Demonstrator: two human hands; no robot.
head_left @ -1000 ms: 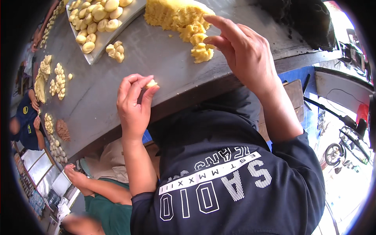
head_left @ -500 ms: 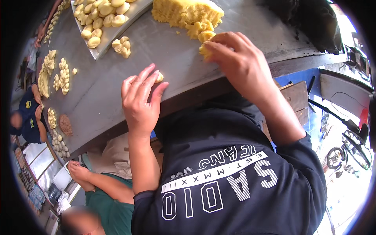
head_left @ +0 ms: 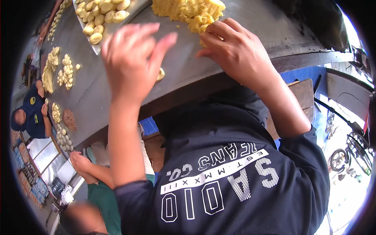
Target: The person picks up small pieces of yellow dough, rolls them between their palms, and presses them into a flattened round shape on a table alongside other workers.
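My left hand (head_left: pixel 131 58) is raised over the grey table, smeared by motion. Its fingers are stretched out with the thumb apart, and I see nothing in them. Just below its thumb a small flattened piece of pale dough (head_left: pixel 160 74) lies on the table near the edge. My right hand (head_left: pixel 237 51) has its fingers curled at the near end of a mound of crumbly yellow paste (head_left: pixel 188 9). A bit of the paste shows beside its fingertips; the rest of its grip is hidden.
A tray (head_left: pixel 95 47) of round pale dough balls stands at the far left of the grey table (head_left: pixel 180 58). Small dough pieces (head_left: pixel 65 72) and a brown lump (head_left: pixel 69 119) lie further left. Two other people sit along the left side. A black bag (head_left: pixel 313 23) lies at the far right.
My left hand has lifted off the small dough piece and moved left and away from me, now covering the small dough cluster. My right hand has moved slightly, its fingers curling further round the yellow paste.
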